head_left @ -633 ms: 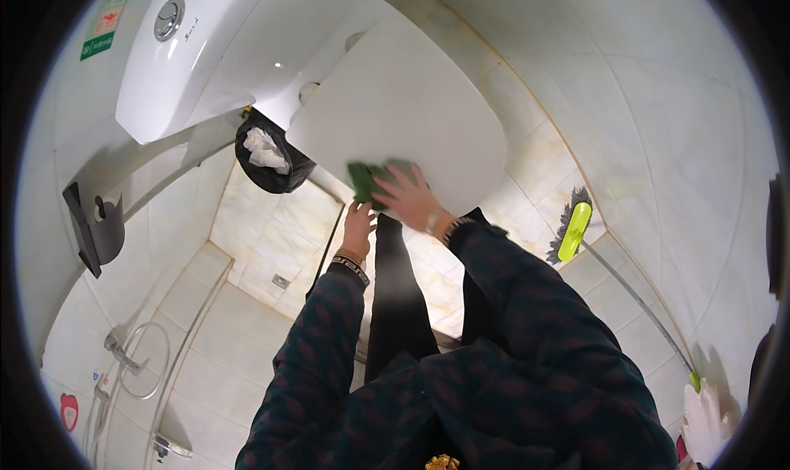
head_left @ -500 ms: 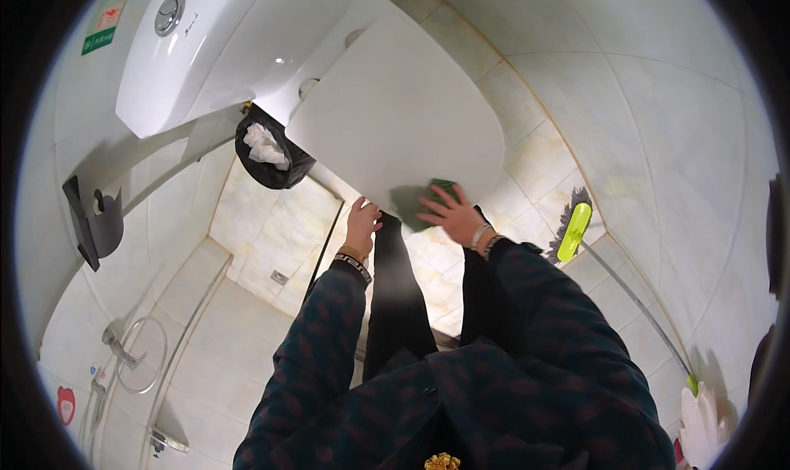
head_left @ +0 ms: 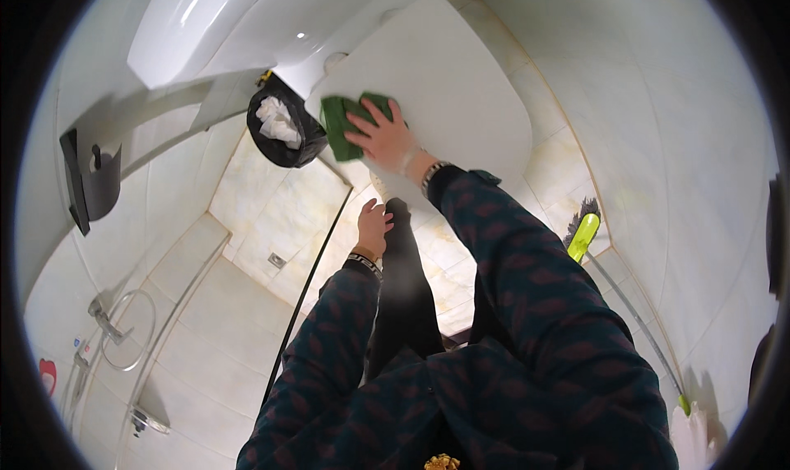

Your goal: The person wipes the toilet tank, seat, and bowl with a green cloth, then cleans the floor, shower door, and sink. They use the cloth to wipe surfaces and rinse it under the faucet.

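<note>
One spread right hand [head_left: 388, 138] covered creased green cloth [head_left: 339, 137], presumably steadying it | cloth lay eight o'clock on rounded white toilet lid [head_left: 469, 92] | left hand [head_left: 374, 226] hung at seven, fingers parted

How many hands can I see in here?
2. The right hand is spread on a green cloth on the white toilet lid; the left hand is by the left black trouser leg. No others show.
</note>
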Demonstrator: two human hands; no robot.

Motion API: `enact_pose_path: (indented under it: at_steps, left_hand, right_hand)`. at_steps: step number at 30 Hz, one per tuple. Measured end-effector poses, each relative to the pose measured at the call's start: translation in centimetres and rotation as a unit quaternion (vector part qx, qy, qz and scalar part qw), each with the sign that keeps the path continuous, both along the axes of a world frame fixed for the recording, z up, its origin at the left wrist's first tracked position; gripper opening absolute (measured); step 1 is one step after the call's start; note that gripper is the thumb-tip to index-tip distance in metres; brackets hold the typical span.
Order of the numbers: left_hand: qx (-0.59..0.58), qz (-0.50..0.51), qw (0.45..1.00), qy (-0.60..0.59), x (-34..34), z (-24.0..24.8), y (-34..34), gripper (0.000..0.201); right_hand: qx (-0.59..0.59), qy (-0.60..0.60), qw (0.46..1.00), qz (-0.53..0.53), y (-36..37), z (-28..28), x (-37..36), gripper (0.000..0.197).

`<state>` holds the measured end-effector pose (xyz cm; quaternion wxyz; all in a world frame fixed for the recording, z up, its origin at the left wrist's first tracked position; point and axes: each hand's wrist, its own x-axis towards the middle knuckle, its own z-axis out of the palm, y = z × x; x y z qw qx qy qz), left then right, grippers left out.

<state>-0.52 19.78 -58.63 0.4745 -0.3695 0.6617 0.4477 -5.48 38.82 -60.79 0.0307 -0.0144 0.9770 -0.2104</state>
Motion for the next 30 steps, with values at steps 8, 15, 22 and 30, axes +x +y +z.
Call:
enact_pose_path:
  at_steps: [8,15,22,30]
  left_hand:
    - [0.003,-0.035,0.999,-0.006,0.4,-0.7,-1.6,0.044]
    - [0.043,0.021,0.999,-0.009,0.2,-1.1,-2.5,0.033]
    - [0.056,0.02,0.998,0.001,-2.1,-0.8,-1.5,0.026]
    - [0.16,-0.03,0.986,-0.034,-2.9,-0.7,0.5,0.041]
  right_hand:
    - [-0.008,-0.04,0.961,0.274,-2.1,1.9,10.7,0.023]
    - [0.194,-0.07,0.931,0.301,-4.1,-0.7,-3.8,0.029]
    - [0.047,0.032,0.994,0.089,-2.1,0.1,-10.3,0.025]
    - [0.095,-0.024,0.995,-0.025,6.3,-0.9,-2.6,0.042]
